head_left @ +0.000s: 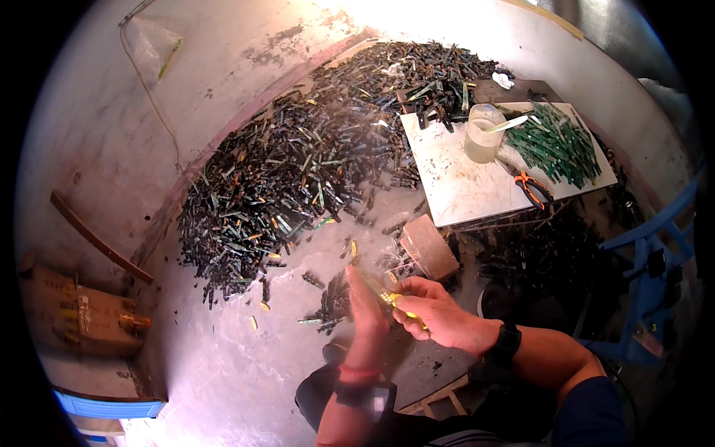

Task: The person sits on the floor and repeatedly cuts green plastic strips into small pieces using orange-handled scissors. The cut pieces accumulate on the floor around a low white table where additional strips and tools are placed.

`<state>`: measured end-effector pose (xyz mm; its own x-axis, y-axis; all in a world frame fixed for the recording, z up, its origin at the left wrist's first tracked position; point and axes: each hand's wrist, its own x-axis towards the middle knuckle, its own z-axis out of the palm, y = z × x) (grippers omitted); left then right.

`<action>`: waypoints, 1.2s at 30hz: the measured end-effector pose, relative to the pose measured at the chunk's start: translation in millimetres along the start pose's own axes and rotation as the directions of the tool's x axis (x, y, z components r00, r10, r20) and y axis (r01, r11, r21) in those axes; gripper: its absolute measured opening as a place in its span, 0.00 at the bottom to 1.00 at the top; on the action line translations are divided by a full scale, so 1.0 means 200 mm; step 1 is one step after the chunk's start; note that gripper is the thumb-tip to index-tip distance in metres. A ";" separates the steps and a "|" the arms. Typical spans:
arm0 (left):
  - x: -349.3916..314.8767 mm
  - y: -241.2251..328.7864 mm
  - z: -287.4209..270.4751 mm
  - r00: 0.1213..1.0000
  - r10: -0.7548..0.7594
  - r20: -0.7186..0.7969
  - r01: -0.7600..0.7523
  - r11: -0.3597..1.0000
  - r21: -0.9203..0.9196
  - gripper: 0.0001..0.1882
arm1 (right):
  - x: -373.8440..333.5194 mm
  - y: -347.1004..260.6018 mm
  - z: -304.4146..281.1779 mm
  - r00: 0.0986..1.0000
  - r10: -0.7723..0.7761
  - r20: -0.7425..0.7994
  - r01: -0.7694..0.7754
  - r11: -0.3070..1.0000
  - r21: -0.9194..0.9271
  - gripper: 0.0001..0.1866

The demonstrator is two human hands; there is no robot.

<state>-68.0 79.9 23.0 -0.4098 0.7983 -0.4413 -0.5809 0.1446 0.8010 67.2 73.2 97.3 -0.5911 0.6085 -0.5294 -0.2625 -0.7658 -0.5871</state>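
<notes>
My right hand (439, 316) is closed, with thumb and fingers gripping a small bright yellow strip (389, 299). Its near end pokes out below my fingers, and its other end has pale spots; its exact kind is hard to tell. Just left of it, my left hand (366, 307) is held upright with fingers stretched out, seen edge-on and partly blurred. Nothing shows in the left palm. Beyond both hands stands a reddish-brown block (430, 247). A small heap of dark strips (331, 305) lies on the floor beside my left hand.
A large pile of dark strips (298, 164) spreads along the wall. On a white board (447, 186) at right sit a cloudy jar (482, 141), green strips (558, 145) and orange-handled pliers (533, 190). A blue stool (648, 261) stands far right, a cardboard box (89, 320) at left.
</notes>
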 end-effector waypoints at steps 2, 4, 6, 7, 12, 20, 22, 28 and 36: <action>-0.02 0.01 0.02 1.000 -0.008 0.010 0.008 1.000 -0.014 0.26 | 0.00 -0.03 0.00 0.997 -0.044 -0.062 0.028 0.969 -0.245 0.09; -0.04 0.03 0.03 0.999 -0.025 0.031 0.026 1.000 -0.003 0.26 | 0.03 -0.01 -0.03 0.940 -0.341 0.003 0.289 0.793 -0.536 0.09; -0.03 0.02 0.03 0.998 0.010 0.054 -0.010 1.000 -0.014 0.26 | 0.06 0.04 -0.08 0.724 -0.645 0.247 0.551 0.324 -0.769 0.08; -0.04 0.02 0.04 0.998 0.030 0.063 -0.029 0.999 -0.023 0.26 | 0.00 -0.02 -0.03 0.739 -0.623 0.256 0.515 0.278 -0.811 0.06; -0.09 0.06 0.05 0.987 -0.001 0.163 0.018 0.995 -0.102 0.26 | 0.00 0.00 -0.04 0.722 -0.595 0.353 0.436 -0.004 -0.900 0.06; -0.16 0.13 0.12 0.988 0.018 0.152 0.012 0.981 -0.192 0.24 | -0.01 0.06 -0.03 0.684 -0.545 0.485 0.338 -0.351 -0.873 0.14; -0.20 0.15 0.15 0.988 0.048 0.149 -0.022 0.986 -0.167 0.24 | -0.01 0.07 -0.03 0.681 -0.561 0.471 0.305 -0.367 -0.879 0.16; -0.19 0.14 0.09 0.985 -0.086 0.149 0.100 0.991 -0.085 0.26 | -0.02 -0.06 -0.01 0.998 -0.041 -0.050 0.025 0.959 -0.283 0.09; -0.08 0.07 0.01 0.971 -0.147 0.188 0.158 0.986 -0.050 0.28 | 0.01 -0.03 -0.04 0.930 -0.367 0.013 0.303 0.748 -0.590 0.06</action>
<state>-68.8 70.3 42.4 -0.1804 0.8641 -0.4698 -0.6728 0.2400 0.6998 73.5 81.8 94.6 -0.4640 0.8440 -0.2691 0.0740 -0.2657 -0.9612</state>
